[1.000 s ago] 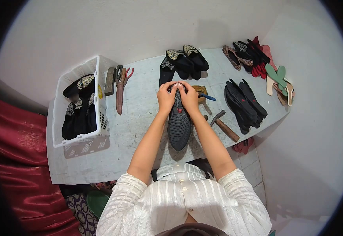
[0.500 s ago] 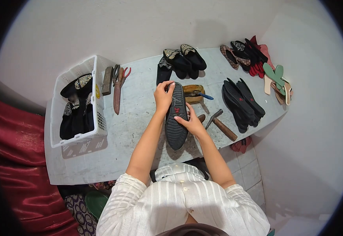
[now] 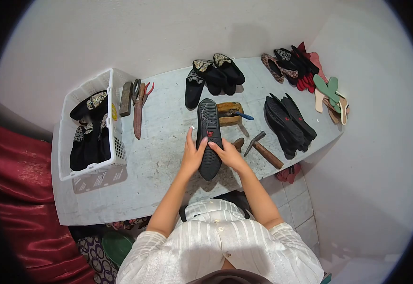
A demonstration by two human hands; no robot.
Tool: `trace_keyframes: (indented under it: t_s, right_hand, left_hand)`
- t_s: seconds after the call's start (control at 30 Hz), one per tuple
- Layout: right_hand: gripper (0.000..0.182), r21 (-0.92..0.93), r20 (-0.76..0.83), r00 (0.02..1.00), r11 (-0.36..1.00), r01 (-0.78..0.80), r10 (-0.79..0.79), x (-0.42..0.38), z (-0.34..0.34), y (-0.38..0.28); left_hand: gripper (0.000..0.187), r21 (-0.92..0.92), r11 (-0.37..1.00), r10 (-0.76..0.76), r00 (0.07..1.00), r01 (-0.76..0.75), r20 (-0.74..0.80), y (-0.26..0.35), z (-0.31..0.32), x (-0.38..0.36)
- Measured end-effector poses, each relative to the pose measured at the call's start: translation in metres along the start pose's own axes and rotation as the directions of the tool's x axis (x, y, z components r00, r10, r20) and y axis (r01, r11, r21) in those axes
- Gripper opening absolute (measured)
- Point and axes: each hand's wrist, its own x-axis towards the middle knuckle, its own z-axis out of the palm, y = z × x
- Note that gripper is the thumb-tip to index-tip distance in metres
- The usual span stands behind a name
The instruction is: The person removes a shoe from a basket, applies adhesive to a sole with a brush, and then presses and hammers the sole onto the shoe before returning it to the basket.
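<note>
Both hands (image 3: 211, 156) slid down; basket (image 3: 116, 156) holds shoes (image 3: 89, 130).

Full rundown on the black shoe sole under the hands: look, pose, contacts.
The black ridged rubber-looking shoe sole faces tread up, with fine cross ribs and a small red logo near mid-length. It lies lengthwise away from the person on the pale worktable, toe end farthest. The left hand presses its left edge and the right hand its right edge, both near the heel half. Whether an upper is attached underneath is hidden.
</note>
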Motion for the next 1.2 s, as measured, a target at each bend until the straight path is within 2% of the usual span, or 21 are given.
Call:
trace_keyframes:
  t_s: [0.03, 0.1, 0.13, 0.2, 0.33, 0.4, 0.47, 0.5, 0.57, 0.63, 0.7, 0.73, 0.77, 0.8, 0.83, 0.87, 0.9, 0.97, 1.07, 1.17, 1.2]
  right_hand:
    - [0.05, -0.025, -0.021, 1.0, 1.0, 0.005, -0.005, 0.0, 0.001, 0.0]
    - [0.049, -0.05, -0.035, 0.999, 0.999, 0.007, -0.008, -0.001, 0.002, -0.001]
    - [0.048, -0.056, -0.033, 0.999, 0.998, 0.004, -0.006, -0.002, 0.002, -0.003]
    - [0.047, -0.064, -0.031, 1.0, 0.998, 0.001, -0.003, -0.002, 0.002, -0.003]
    - [0.045, -0.069, -0.047, 0.999, 0.997, 0.016, -0.02, -0.001, 0.003, -0.002]
    - [0.045, -0.061, -0.061, 0.998, 0.998, 0.026, -0.03, -0.004, 0.004, 0.001]
    - [0.044, 0.086, -0.071, 0.997, 0.996, 0.034, -0.028, -0.005, 0.006, 0.008]
    - [0.044, 0.088, -0.076, 0.997, 0.995, 0.036, -0.03, -0.005, 0.006, 0.017]
    - [0.04, 0.115, -0.232, 0.96, 0.976, 0.185, -0.155, -0.009, 0.001, 0.037]
    - [0.036, 0.175, -0.317, 0.946, 0.976, 0.13, -0.069, -0.022, -0.024, 0.041]
    - [0.036, -0.257, -0.502, 0.837, 0.962, 0.097, -0.218, -0.031, -0.051, 0.053]
    - [0.039, -0.463, -0.53, 0.78, 0.884, 0.063, -0.333, -0.032, -0.066, 0.068]
    - [0.042, -0.642, -0.528, 0.722, 0.767, 0.007, -0.448, -0.033, -0.079, 0.089]
    - [0.042, -0.642, -0.527, 0.722, 0.767, 0.007, -0.448, -0.037, -0.09, 0.111]
    - [0.045, -0.72, -0.52, 0.747, 0.683, -0.122, -0.415, -0.042, -0.099, 0.134]
    - [0.048, -0.781, -0.517, 0.768, 0.575, -0.243, -0.378, -0.047, -0.104, 0.146]
    - [0.048, -0.782, -0.516, 0.768, 0.575, -0.241, -0.379, -0.051, -0.107, 0.146]
    - [0.048, -0.831, -0.444, 0.831, 0.5, -0.243, -0.334, -0.056, -0.113, 0.145]
    - [0.043, -0.845, -0.451, 0.853, 0.434, -0.313, -0.262, -0.053, -0.119, 0.151]
    - [0.038, -0.855, -0.427, 0.873, 0.422, -0.303, -0.238, -0.068, -0.116, 0.131]
    - [0.036, -0.836, -0.432, 0.844, 0.491, -0.244, -0.317, -0.075, -0.114, 0.125]
  left_hand:
    - [0.066, 0.0, 1.0, 0.0, 1.0, 0.0, 0.001, 0.004, -0.001, -0.01]
    - [0.063, -0.073, 0.951, -0.293, 0.95, 0.302, 0.105, 0.01, -0.004, -0.024]
    - [0.063, -0.072, 0.949, -0.298, 0.949, 0.306, 0.102, 0.007, -0.005, -0.024]
    - [0.054, -0.185, 0.944, -0.241, 0.953, 0.274, 0.184, 0.0, -0.004, -0.019]
    - [0.054, -0.222, 0.942, -0.213, 0.959, 0.252, 0.188, 0.0, -0.002, -0.018]
    - [0.052, -0.075, 0.967, -0.231, 0.961, 0.244, 0.154, 0.008, -0.004, -0.02]
    - [0.049, -0.049, 0.971, -0.229, 0.968, 0.235, 0.105, 0.025, -0.004, -0.026]
    - [0.048, -0.024, 0.973, -0.227, 0.973, 0.228, 0.05, 0.031, -0.004, -0.029]
    - [0.048, -0.084, 0.985, -0.146, 0.988, 0.149, 0.044, 0.037, -0.005, -0.029]
    - [0.05, -0.147, 0.986, -0.069, 0.997, 0.073, 0.031, 0.036, -0.004, -0.028]
    - [0.048, -0.146, 0.989, -0.015, 0.999, 0.022, 0.047, 0.029, -0.003, -0.027]
    - [0.048, -0.147, 0.989, -0.013, 0.999, 0.019, 0.045, 0.028, -0.001, -0.026]
    - [0.05, -0.047, 0.988, 0.149, 0.989, -0.15, -0.021, 0.028, 0.002, -0.026]
    - [0.053, 0.065, 0.95, 0.311, 0.948, -0.306, -0.07, 0.028, 0.004, -0.026]
    - [0.053, 0.065, 0.95, 0.31, 0.948, -0.306, -0.072, 0.034, 0.002, -0.027]
    - [0.055, 0.085, 0.977, 0.196, 0.981, -0.196, 0.007, 0.044, -0.002, -0.03]
    - [0.056, 0.113, 0.99, 0.076, 0.994, -0.085, 0.083, 0.05, -0.004, -0.031]
    - [0.056, 0.103, 0.992, 0.064, 0.995, -0.071, 0.075, 0.051, -0.002, -0.032]
    - [0.056, 0.098, 0.991, 0.084, 0.995, -0.088, 0.045, 0.045, 0.001, -0.034]
    - [0.056, 0.108, 0.988, 0.106, 0.993, -0.11, 0.046, 0.044, 0.002, -0.033]
    - [0.056, 0.117, 0.989, 0.079, 0.995, -0.086, 0.055, 0.044, 0.001, -0.033]
